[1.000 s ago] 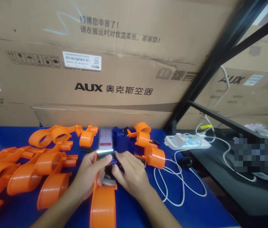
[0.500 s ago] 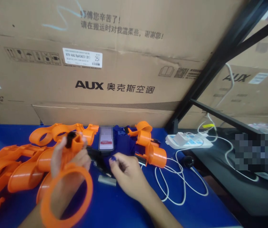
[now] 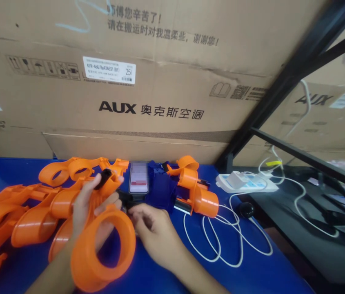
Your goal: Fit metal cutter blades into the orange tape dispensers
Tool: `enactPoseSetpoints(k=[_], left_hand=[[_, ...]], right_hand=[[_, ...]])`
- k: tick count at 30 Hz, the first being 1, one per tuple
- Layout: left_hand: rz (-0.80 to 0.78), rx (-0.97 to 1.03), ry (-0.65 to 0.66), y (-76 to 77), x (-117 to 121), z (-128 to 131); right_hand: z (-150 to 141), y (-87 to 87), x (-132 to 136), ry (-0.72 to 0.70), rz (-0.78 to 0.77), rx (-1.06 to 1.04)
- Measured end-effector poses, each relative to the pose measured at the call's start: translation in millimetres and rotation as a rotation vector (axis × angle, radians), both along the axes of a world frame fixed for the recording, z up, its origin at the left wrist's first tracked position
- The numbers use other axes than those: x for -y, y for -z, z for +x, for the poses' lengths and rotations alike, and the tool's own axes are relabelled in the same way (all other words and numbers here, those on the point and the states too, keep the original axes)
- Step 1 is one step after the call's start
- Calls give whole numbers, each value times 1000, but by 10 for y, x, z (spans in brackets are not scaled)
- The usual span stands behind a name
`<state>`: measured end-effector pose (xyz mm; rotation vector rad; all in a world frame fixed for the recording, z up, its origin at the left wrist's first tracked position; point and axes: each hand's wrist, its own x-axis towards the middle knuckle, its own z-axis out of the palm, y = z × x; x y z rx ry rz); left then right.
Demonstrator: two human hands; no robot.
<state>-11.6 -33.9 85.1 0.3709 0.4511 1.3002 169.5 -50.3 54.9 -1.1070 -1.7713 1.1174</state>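
Observation:
An orange tape dispenser (image 3: 82, 261) is gripped in my left hand (image 3: 83, 202), its big ring tilted toward me and a black roller-like piece (image 3: 104, 179) at its upper end. My right hand (image 3: 156, 237) is closed in a pinch just right of the dispenser, fingertips close to a dark part (image 3: 125, 198) beside my left fingers. What the right fingers pinch is hidden. To the left lie several more orange dispensers (image 3: 34, 228). Right of centre are other dispensers (image 3: 205, 202), one with a black end and a serrated edge (image 3: 182, 206).
A phone (image 3: 138, 178) stands at the back of the blue table (image 3: 239, 277), beside dark blue parts (image 3: 161, 188). White cables (image 3: 219, 249) loop on the right, below a power strip (image 3: 252, 183). A large cardboard box (image 3: 160, 81) and a black frame post (image 3: 270, 81) rise behind.
My left hand has turned the dispenser, and its ring has swung right. My right hand has moved left, closer to the dispenser. The small blue thing at its fingertips no longer shows.

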Motion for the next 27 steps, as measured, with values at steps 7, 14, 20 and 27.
enactPoseSetpoints(k=[7, 14, 20, 27], left_hand=[[-57, -344, 167, 18, 46, 316], [23, -519, 139, 154, 56, 417], [49, -571, 108, 151, 8, 331], [76, -404, 17, -108, -5, 113]], right_hand=[[131, -89, 2, 238, 178, -347], [185, -152, -69, 216, 311, -181], [234, -156, -72, 216, 390, -171], [379, -190, -140, 358, 549, 127]])
